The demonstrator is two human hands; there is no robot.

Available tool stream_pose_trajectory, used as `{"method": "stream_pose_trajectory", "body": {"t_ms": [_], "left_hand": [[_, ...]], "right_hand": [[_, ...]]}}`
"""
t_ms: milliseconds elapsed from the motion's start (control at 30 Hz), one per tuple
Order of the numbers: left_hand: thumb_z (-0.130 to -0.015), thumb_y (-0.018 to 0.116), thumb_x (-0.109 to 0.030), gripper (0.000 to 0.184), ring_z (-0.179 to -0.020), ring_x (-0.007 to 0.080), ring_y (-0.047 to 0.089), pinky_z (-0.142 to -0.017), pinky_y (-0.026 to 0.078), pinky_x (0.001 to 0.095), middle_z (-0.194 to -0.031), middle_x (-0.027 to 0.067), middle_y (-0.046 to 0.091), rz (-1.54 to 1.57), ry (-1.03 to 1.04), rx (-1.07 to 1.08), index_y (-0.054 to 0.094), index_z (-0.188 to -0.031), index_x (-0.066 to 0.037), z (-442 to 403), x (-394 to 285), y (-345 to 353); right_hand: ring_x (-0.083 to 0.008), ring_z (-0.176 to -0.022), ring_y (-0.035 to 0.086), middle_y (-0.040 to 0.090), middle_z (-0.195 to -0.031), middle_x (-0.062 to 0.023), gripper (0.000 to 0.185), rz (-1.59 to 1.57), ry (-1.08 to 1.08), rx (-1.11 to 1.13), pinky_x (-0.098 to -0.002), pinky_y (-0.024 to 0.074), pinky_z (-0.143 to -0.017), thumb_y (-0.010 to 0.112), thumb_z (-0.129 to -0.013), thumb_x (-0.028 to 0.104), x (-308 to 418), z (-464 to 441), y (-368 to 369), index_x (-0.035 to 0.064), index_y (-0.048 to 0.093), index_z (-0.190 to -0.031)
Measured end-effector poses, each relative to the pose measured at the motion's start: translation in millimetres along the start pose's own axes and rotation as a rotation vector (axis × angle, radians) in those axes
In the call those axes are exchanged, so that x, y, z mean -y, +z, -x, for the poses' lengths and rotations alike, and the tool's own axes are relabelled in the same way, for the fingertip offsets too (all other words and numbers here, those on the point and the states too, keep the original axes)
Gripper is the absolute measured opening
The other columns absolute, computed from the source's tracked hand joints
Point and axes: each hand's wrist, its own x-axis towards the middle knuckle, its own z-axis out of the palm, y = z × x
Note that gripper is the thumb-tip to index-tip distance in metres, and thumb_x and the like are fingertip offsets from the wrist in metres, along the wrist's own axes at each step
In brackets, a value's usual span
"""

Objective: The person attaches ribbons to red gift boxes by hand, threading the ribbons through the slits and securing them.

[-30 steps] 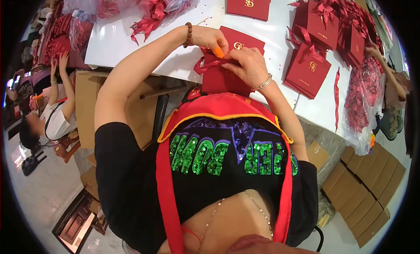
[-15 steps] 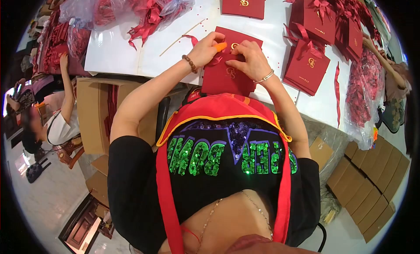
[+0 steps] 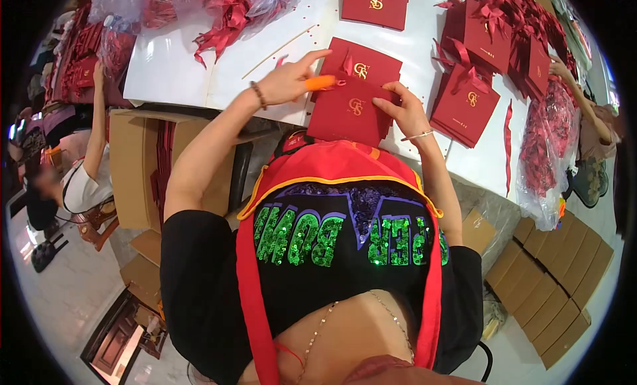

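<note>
The red gift bag [image 3: 355, 109] is lying flat between the hands at the near edge of the desk [image 3: 172, 73], its longer side seemingly running left to right, overlapping another red bag [image 3: 380, 66] beyond. The right hand [image 3: 409, 113] is the nearer, its thumb touching the upper right corner; whether it is pinching is unclear. The left hand [image 3: 282, 85] is opening out at the left, its orange finger cover [image 3: 320, 83] pointing towards the ribbon [image 3: 348, 61].

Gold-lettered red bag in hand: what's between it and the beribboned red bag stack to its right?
Right hand, then white tabletop, in the head view.
</note>
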Motion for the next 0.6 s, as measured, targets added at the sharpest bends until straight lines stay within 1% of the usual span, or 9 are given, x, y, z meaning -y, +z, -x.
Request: {"method": "stream_pose_trajectory", "body": {"t_ms": [33,100,133,167,233,333,367,467,600], "left_hand": [[-0.080,0.060,-0.043,0.067,-0.071,0.0193,0.058,-0.064,0.044,0.0304,-0.073,0.0084,0.058,-0.117,0.069,0.010,0.030,-0.135,-0.018,7,5,-9],[-0.073,0.068,-0.031,0.072,-0.066,0.0203,0.056,-0.063,0.043,0.0306,-0.072,0.0085,0.058,-0.230,0.064,0.018,0.032,-0.135,-0.020,24,16,-26],[-0.071,0.070,-0.026,0.073,-0.066,0.0201,0.055,-0.063,0.043,0.0302,-0.072,0.0089,0.058,-0.260,0.053,0.030,0.033,-0.134,-0.020,32,21,-34],[-0.071,0.067,-0.008,0.069,-0.059,0.0116,0.042,-0.057,0.037,0.0279,-0.061,0.0040,0.044,-0.241,0.064,0.011,0.036,-0.132,-0.016,41,23,-40],[-0.071,0.066,-0.006,0.064,-0.058,0.0113,0.040,-0.055,0.036,0.0278,-0.060,0.0028,0.042,-0.223,-0.026,0.052,0.040,-0.129,-0.015,56,31,-54],[-0.077,0.063,-0.007,0.038,-0.058,0.0069,0.041,-0.054,0.035,0.0230,-0.063,-0.0017,0.046,-0.026,-0.174,0.003,0.053,-0.113,-0.008,74,43,-64],[-0.078,0.062,-0.008,0.026,-0.060,0.0055,0.046,-0.055,0.037,0.0207,-0.067,-0.0023,0.052,0.069,-0.165,-0.015,0.056,-0.103,-0.004,78,47,-67],[-0.079,0.063,-0.008,0.016,-0.064,0.0060,0.052,-0.057,0.042,0.0203,-0.075,0.0008,0.060,0.251,-0.079,-0.165,0.060,-0.094,-0.002,87,67,-71],[-0.079,0.063,-0.003,0.013,-0.068,0.0090,0.054,-0.061,0.044,0.0220,-0.079,0.0039,0.061,0.477,0.071,-0.355,0.060,-0.091,-0.002,84,87,-67]], "right_hand": [[-0.0106,-0.073,0.055,0.060,-0.079,-0.0061,0.031,-0.005,0.003,-0.007,-0.0243,0.0454,-0.066,0.069,-0.076,0.019,-1,-1,1,0.0020,0.055,-0.099],[-0.0066,-0.074,0.050,0.055,-0.081,0.0009,0.026,-0.076,0.075,0.007,-0.0207,0.0408,-0.064,0.069,-0.077,0.015,0,-2,1,0.0040,0.056,-0.097],[-0.0066,-0.074,0.050,0.055,-0.081,0.0009,0.026,-0.079,0.076,0.004,-0.0207,0.0408,-0.064,0.069,-0.077,0.015,0,-3,1,0.0040,0.056,-0.097],[-0.0067,-0.074,0.050,0.055,-0.081,0.0008,0.026,-0.091,0.092,0.016,-0.0208,0.0408,-0.064,0.069,-0.077,0.015,1,-4,0,0.0040,0.056,-0.097],[-0.0068,-0.074,0.050,0.055,-0.081,0.0007,0.026,-0.106,0.109,0.023,-0.0208,0.0408,-0.064,0.069,-0.077,0.015,1,-4,0,0.0041,0.056,-0.097],[-0.0070,-0.075,0.050,0.056,-0.082,0.0001,0.026,-0.066,0.108,0.012,-0.0208,0.0414,-0.065,0.069,-0.077,0.015,-3,-5,1,0.0038,0.056,-0.096],[-0.0078,-0.074,0.053,0.058,-0.081,-0.0019,0.028,-0.069,0.064,-0.007,-0.0218,0.0433,-0.064,0.069,-0.077,0.017,-11,-6,3,0.0033,0.056,-0.098],[-0.0087,-0.073,0.055,0.061,-0.081,-0.0039,0.031,-0.095,0.044,-0.012,-0.0231,0.0453,-0.063,0.069,-0.077,0.019,-16,-8,4,0.0030,0.055,-0.099],[-0.0077,-0.076,0.052,0.057,-0.083,-0.0006,0.024,-0.115,0.090,0.013,-0.0209,0.0425,-0.066,0.067,-0.079,0.016,-7,-7,3,0.0047,0.054,-0.096]]}}
